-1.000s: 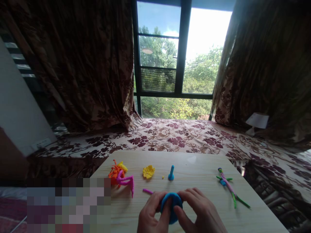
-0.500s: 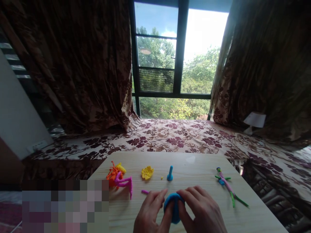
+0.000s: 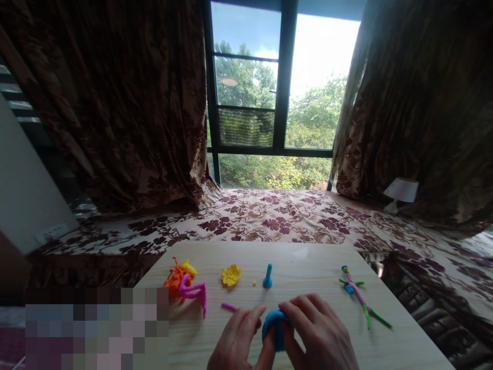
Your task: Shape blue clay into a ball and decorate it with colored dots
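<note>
A rounded, hollowed lump of blue modelling clay (image 3: 275,318) is between my two hands, just over the near part of the table. My right hand (image 3: 322,329) grips it, fingertips at the upper right rim and thumb pressed against the front. The thumb of my left hand (image 3: 236,339) also presses the front, while its fingers stand slightly off the left side. Beyond my hands a blue clay peg with a wide base (image 3: 268,277) stands upright. Close to my left fingertips lies a short purple clay stick (image 3: 228,306).
On the wooden table (image 3: 308,262) are a yellow clay cup-like piece (image 3: 231,276), a tiny yellow bit (image 3: 254,283), an orange clay tangle (image 3: 175,280) with purple legs (image 3: 197,293), and a pink-green clay figure (image 3: 358,295) at right. A lamp (image 3: 401,191) stands behind.
My left fingers have come away a little from the side of the blue clay. The clay has shifted slightly, and the whole view has moved a little.
</note>
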The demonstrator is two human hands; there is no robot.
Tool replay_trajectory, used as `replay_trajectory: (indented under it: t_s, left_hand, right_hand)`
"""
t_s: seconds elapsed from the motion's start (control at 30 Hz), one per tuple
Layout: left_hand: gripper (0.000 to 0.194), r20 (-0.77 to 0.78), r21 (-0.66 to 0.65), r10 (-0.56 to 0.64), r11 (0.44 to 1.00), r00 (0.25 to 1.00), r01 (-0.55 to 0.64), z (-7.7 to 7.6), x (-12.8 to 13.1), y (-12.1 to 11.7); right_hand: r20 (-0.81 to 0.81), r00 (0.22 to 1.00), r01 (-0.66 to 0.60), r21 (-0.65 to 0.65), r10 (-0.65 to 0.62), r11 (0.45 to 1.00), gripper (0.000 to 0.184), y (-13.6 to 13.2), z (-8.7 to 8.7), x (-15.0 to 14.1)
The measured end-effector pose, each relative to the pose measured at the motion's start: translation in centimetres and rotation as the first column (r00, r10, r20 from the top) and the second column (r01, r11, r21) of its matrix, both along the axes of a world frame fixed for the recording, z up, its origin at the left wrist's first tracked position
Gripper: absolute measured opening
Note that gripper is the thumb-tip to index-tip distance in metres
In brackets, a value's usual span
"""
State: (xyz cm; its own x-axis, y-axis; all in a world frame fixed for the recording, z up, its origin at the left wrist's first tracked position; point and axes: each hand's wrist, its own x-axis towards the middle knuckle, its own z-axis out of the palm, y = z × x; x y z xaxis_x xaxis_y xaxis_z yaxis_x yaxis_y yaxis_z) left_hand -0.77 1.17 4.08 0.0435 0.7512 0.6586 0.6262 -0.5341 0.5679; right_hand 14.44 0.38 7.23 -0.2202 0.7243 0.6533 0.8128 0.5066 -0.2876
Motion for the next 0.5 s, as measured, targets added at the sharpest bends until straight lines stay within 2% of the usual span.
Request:
replay_trajectory:
  t_s: [0.17,0.33,0.5]
  left_hand:
    - [0.011,-0.006,-0.064,-0.072,0.995,0.997,0.071,1.6,-0.3,-0.4]
    - [0.025,-0.092,-0.064,0.015,0.998,0.996,-0.021,1.2,-0.1,-0.4]
    - [0.012,-0.048,-0.162,-0.054,0.986,0.997,0.046,1.5,0.3,-0.8]
  right_hand:
    - [-0.067,0.998,-0.008,-0.059,0.005,0.998,0.029,-0.5,0.1,-0.5]
    - [-0.003,1.0,0.006,-0.188,-0.007,0.982,0.015,-0.8,0.5,-0.3]
    - [0.052,0.999,0.008,-0.221,0.004,0.975,0.013,-0.8,1.3,-0.3]
